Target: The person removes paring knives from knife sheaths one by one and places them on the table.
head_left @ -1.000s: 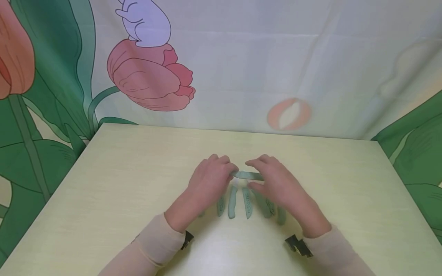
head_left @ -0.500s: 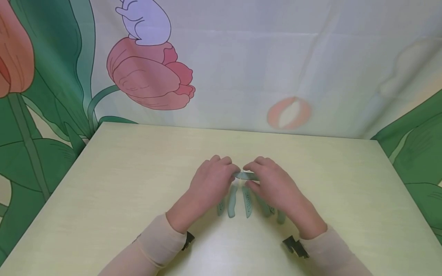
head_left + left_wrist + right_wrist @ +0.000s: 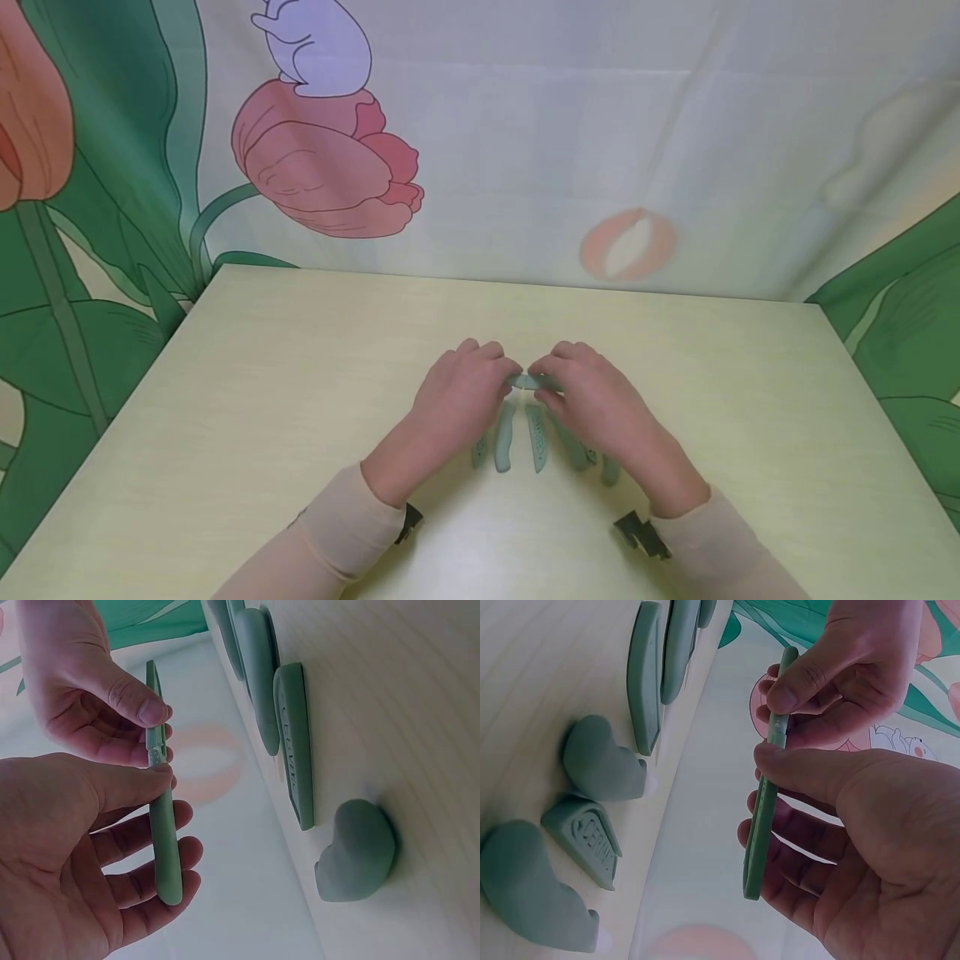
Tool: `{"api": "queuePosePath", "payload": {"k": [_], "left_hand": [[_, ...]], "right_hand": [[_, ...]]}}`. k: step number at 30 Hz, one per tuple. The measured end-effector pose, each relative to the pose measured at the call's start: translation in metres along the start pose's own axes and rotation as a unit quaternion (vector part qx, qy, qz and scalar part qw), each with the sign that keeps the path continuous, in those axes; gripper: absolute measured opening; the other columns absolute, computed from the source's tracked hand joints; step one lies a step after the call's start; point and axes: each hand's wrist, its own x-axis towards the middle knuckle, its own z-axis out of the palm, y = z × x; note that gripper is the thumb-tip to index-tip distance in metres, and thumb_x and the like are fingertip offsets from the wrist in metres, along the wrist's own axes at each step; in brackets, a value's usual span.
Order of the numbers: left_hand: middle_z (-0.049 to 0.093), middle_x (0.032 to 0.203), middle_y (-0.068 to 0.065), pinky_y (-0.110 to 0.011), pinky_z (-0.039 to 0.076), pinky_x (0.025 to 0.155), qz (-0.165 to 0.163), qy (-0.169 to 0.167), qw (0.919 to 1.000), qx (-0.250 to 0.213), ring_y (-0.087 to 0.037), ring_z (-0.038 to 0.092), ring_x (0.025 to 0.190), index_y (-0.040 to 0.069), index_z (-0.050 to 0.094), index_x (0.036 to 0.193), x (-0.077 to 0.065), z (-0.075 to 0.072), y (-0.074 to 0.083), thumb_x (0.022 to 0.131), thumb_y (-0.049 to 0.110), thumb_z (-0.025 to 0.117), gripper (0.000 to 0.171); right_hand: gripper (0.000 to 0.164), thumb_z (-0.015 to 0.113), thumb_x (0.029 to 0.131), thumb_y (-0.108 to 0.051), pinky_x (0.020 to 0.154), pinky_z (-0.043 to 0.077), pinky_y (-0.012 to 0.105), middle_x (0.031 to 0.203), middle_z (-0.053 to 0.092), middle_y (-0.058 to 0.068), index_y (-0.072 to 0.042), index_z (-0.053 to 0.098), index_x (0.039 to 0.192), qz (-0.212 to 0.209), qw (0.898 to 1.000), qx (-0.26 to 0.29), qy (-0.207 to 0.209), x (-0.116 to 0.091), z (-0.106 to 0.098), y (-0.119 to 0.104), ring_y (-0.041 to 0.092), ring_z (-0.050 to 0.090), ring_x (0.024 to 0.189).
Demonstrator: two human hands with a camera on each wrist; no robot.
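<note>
A small green knife (image 3: 166, 855) is held level above the table between both hands. My left hand (image 3: 461, 396) pinches its rounded handle (image 3: 789, 657) between thumb and fingers. The green sheath (image 3: 757, 844) at the other end is pinched by my right hand (image 3: 600, 396). Where handle and sheath meet, a short pale strip shows between the thumbs; the blade itself is hidden. Below the hands lie a curved green handle (image 3: 504, 442) and a flat sheath with raised lettering (image 3: 537, 442).
Several more green pieces lie in a row, partly under the hands, among them a sheath (image 3: 479, 452) to the left and a rounded handle (image 3: 611, 472) to the right. The pale wooden table (image 3: 300, 367) ends at a printed curtain (image 3: 487, 167).
My right hand has shifted slightly left, its raised forefinger coming down onto the sheath. The hands are closer together, and less of the sheath shows between them. My left hand has barely moved.
</note>
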Motion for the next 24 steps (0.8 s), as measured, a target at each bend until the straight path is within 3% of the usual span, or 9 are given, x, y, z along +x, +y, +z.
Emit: {"api": "queuePosePath", "payload": {"k": [24], "left_hand": [[0.067,0.089,0.001,-0.024,0.045,0.061,-0.009,-0.010,0.9998,-0.011,-0.017,0.051,0.072,0.015,0.082,0.110,-0.0014,-0.0028,0.0013,0.094,0.012,0.083,0.016]], "right_hand": [[0.024,0.085,0.092,-0.010,0.082,0.056,0.035,0.103,0.070,0.004,-0.006,0.079,0.115,0.011,1.000,0.007,-0.018,-0.0006,-0.0004,0.0011,0.023,0.064,0.094]]}}
